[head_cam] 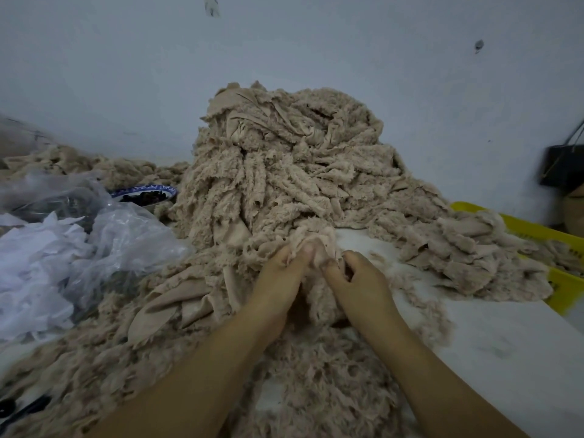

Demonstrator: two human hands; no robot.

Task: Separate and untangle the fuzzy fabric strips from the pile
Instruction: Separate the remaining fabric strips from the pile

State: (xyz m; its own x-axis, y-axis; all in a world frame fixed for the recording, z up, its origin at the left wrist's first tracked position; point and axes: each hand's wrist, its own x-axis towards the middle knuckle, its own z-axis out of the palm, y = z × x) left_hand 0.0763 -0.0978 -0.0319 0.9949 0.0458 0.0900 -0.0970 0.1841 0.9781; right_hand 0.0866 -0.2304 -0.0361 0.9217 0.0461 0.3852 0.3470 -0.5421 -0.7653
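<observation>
A tall pile of beige fuzzy fabric strips (pixel 290 159) rises against the wall at the centre. More strips spill forward over the white table towards me. At the pile's front foot my left hand (pixel 279 279) and my right hand (pixel 357 279) sit side by side. Both pinch the same bunched fuzzy strip (pixel 319 245) between thumb and fingers. The fingertips of both hands are partly buried in the fabric. A loose heap of strips (pixel 467 257) lies to the right, partly over a yellow basket.
Clear plastic bags (pixel 104 235) with white scraps (pixel 34 273) lie at the left. A blue-patterned bowl (pixel 143 194) sits behind them. A yellow basket (pixel 565 279) stands at the table's right edge, a black bag (pixel 562 165) beyond it. Black scissors handles (pixel 19 409) lie at the bottom left.
</observation>
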